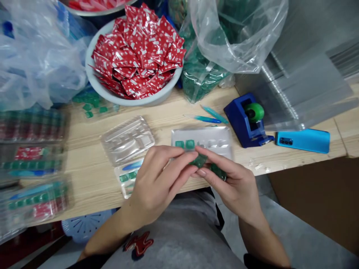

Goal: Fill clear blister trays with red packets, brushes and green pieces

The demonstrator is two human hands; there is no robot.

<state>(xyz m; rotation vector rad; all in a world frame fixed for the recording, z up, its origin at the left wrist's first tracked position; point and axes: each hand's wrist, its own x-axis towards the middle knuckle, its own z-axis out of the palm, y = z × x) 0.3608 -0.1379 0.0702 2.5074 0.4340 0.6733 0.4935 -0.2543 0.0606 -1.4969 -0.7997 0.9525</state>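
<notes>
My left hand and my right hand meet at the table's front edge, both pinching small green packets. More green packets lie in my right palm. Just behind the fingers is a clear plastic tray with two green packets set in its left slots. An empty clear tray lies to the left. A filled tray sits partly under my left hand.
A grey bowl heaped with red dotted packets stands at the back. Plastic bags with green packets are beside it. A blue tape dispenser, a blue phone, blue picks and stacked filled trays surround the work spot.
</notes>
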